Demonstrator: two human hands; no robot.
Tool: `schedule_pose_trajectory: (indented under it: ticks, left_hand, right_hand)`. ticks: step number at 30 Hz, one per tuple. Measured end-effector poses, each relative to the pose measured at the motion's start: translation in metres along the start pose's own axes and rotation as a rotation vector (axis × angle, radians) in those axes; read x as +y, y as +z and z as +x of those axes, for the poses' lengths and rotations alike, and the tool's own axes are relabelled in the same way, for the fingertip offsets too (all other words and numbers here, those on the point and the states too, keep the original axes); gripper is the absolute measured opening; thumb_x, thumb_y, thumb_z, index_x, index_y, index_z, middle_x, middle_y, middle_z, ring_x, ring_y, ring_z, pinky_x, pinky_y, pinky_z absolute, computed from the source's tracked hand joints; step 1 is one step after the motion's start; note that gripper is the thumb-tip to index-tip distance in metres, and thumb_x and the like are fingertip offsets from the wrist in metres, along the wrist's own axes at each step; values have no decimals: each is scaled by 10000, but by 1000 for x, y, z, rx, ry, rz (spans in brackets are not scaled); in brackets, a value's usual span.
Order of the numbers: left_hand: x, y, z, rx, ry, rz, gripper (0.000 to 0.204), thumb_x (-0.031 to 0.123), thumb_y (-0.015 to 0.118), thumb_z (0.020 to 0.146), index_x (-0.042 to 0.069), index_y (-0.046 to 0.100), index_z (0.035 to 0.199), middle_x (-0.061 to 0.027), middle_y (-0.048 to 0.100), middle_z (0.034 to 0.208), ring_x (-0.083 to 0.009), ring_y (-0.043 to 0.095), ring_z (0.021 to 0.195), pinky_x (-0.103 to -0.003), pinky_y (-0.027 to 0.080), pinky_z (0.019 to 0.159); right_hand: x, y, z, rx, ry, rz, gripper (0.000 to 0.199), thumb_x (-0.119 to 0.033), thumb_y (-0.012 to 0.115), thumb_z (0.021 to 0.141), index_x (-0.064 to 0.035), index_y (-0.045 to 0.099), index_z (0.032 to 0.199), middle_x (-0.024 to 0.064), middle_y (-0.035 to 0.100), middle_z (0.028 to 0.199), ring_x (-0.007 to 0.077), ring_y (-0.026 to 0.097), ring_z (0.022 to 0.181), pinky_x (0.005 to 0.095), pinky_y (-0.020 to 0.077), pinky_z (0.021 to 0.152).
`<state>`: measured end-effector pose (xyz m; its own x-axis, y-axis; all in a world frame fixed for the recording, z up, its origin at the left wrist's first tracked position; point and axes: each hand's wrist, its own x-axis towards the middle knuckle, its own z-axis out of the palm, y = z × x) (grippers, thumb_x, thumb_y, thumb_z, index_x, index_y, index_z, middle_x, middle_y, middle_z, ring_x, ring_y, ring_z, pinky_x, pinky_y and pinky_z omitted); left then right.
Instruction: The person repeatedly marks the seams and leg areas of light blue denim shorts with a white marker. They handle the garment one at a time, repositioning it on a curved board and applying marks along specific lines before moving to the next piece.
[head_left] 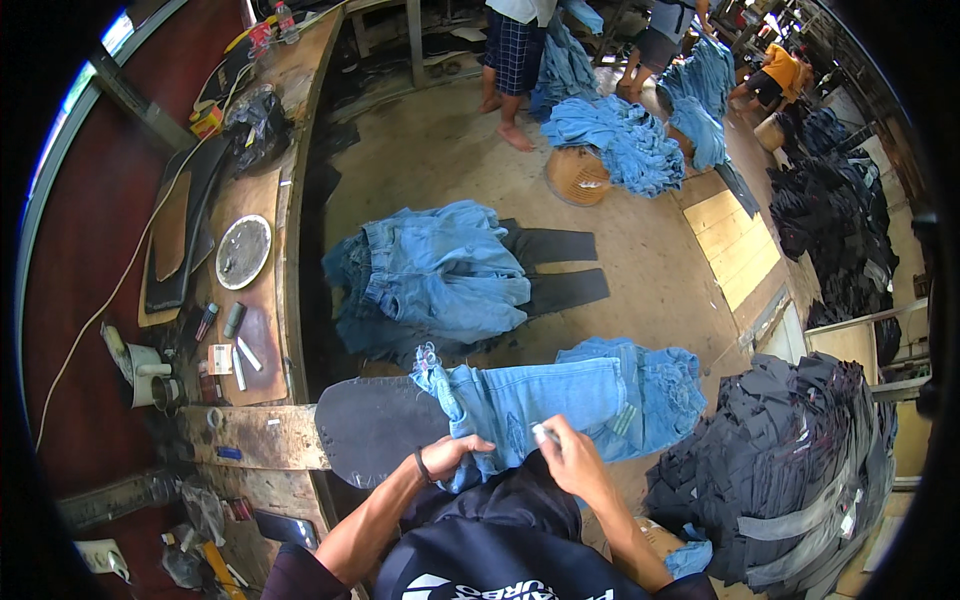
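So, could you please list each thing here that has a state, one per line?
Light blue jeans: spread over the dark board, gripped by both hands.
Left hand: closed on the jeans' fabric.
Right hand: holding a small white marking piece against the denim.
Blue jeans pile: heaped on the floor.
Dark garment stack: piled high.
Basket: draped with jeans.

A heap of light blue jeans [430,275] is lying on the floor [660,290], overlapping a pair of black trousers [560,265] that is spreading out to the right of the heap. Beyond the heap, farther up the floor, a woven basket [577,177] is sitting under a draped mound of blue denim [625,140], and people's bare legs [505,95] are standing behind it. Left of the heap, a round grey plate [243,251] is resting on the wooden tabletop [262,200], while a stack of dark garments [790,470] is towering to the heap's lower right.
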<state>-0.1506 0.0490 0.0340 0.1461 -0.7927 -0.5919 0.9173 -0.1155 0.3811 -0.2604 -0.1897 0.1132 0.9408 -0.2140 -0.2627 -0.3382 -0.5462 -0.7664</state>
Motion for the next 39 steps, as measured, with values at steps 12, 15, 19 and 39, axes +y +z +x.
schedule_pose_trajectory:
  ticks: [12, 15, 19, 39]
  left_hand:
    - [12, 2, -11, 22, -56, 120, 507, 305, 690, 1025, -49, 646, 1385, -109, 703, 1363, -213, 664, 1227, -375, 504, 1105]
    - [8, -1, -14, -5, 2, 149, 511, 317, 692, 1028, -46, 646, 1386, -111, 700, 1362, -214, 661, 1230, -371, 504, 1102]
    - [0, -6, -13, 40, -56, 100, 466, 309, 705, 1021, -28, 673, 1341, -108, 725, 1302, -212, 689, 1170, -376, 534, 1059]
    - [36, -108, -85, 88, 66, -375, 451, 321, 732, 1030, 40, 645, 1372, -96, 718, 1324, -267, 702, 1188, -473, 531, 1092]
  right_hand:
    - [-18, -11, 21, 92, -82, -184, 233, -298, 732, 988, -85, 735, 892, 191, 721, 725, 419, 721, 691, 502, 561, 613]
    - [-13, -11, 21, 65, -58, -179, 232, -279, 738, 985, -70, 725, 885, 196, 711, 709, 417, 718, 683, 497, 554, 603]
    - [-8, -11, 21, 33, -41, -77, 271, -340, 766, 957, -71, 748, 926, 189, 735, 773, 438, 722, 722, 512, 552, 630]
    - [-79, 93, 39, 493, 225, 155, 275, -251, 743, 1027, -8, 623, 982, 33, 637, 775, 107, 540, 706, 320, 454, 624]
